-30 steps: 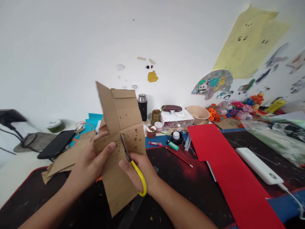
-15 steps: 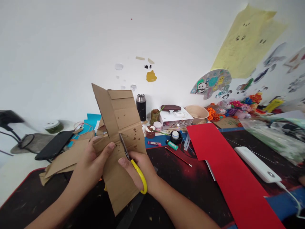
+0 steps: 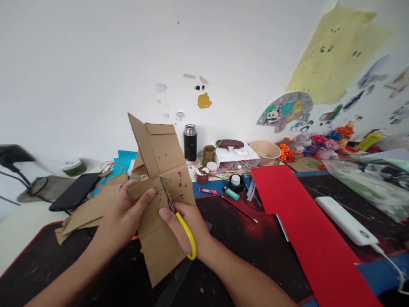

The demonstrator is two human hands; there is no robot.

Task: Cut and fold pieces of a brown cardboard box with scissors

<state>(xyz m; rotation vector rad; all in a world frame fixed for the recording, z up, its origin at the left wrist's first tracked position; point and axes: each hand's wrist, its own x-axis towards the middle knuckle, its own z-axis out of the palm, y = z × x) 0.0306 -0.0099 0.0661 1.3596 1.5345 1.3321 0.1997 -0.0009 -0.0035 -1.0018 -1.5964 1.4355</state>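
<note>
A creased piece of brown cardboard (image 3: 162, 251) is held up over the dark table, with dark spots on its right part and a slit running down from its top edge. My left hand (image 3: 128, 211) pinches its left side, thumb in front and fingers behind. My right hand (image 3: 188, 224) grips yellow-handled scissors (image 3: 190, 241), thumb through one loop. The scissors' blades lie against the cardboard near the lower end of the slit, pointing up and left. The fingers of my right hand are partly hidden behind the handle and cardboard.
To the right lie a long red sheet (image 3: 297, 217) and a white power bank (image 3: 345, 219) with a cable. A black flask (image 3: 190, 145), white box (image 3: 238, 160), green lighter (image 3: 231, 193) and red brush (image 3: 239, 209) sit behind. Cardboard scraps (image 3: 91, 207) and a black phone (image 3: 75, 192) are left.
The cardboard's upper part has tilted slightly and narrowed in view. Both hands keep their hold, and the scissors stay at nearly the same spot. The view has shifted a little.
</note>
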